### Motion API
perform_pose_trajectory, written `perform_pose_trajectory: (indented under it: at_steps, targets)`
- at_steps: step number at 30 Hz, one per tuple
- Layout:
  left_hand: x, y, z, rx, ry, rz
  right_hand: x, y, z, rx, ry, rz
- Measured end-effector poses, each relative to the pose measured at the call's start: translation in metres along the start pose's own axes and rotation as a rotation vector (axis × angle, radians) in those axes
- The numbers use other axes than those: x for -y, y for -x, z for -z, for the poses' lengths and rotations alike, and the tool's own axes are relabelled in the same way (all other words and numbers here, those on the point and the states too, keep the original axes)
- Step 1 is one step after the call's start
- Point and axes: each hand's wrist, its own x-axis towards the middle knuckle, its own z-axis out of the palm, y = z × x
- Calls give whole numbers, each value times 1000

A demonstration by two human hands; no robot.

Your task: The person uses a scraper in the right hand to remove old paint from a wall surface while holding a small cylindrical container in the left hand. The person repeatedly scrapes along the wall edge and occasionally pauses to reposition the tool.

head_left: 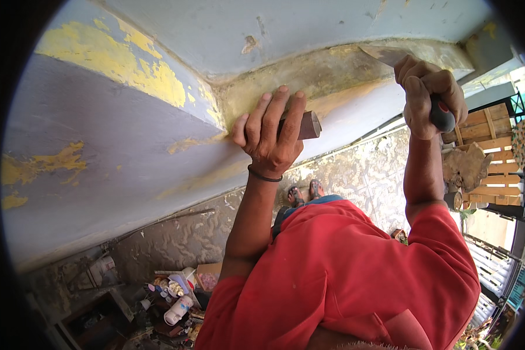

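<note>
My right hand (433,96) grips the black and red handle of a putty knife (387,54), whose metal blade lies near a stained, bare ledge (332,65) of the wall. My left hand (271,127) rests its fingertips on the same ledge near an inside corner. Between its fingers and the wall it holds a folded brown sheet, apparently sandpaper (309,127). Yellow paint patches (153,78) show through the pale blue wall paint left of the corner.
My sandalled feet (306,192) stand on a patterned tile floor (354,170) beside the wall. Lower left are a white jug (178,309), a cardboard box (208,275) and mixed clutter. Wooden slatted pallets (498,175) and a wood slab (466,166) stand at the right.
</note>
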Motion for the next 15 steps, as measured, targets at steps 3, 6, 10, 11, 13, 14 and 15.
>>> perform_pose_trajectory:
  at_steps: [3,6,10,11,13,14,15]
  targets:
    - [1,2,-5,-28,-6,2,20,-4,-13,103,119,57]
    - [-1,1,-5,-17,1,11,13,1,-29,248,413,184]
    - [2,-1,-1,20,-21,1,19,4,-40,305,532,233]
    - [2,-1,-1,11,-19,2,25,8,-48,302,565,259]
    - [-2,3,-1,-3,-5,11,15,19,-54,249,470,335]
    - [-2,2,0,9,-14,1,6,18,-49,258,486,321]
    - [1,0,1,18,-26,-6,-2,14,-45,269,499,310]
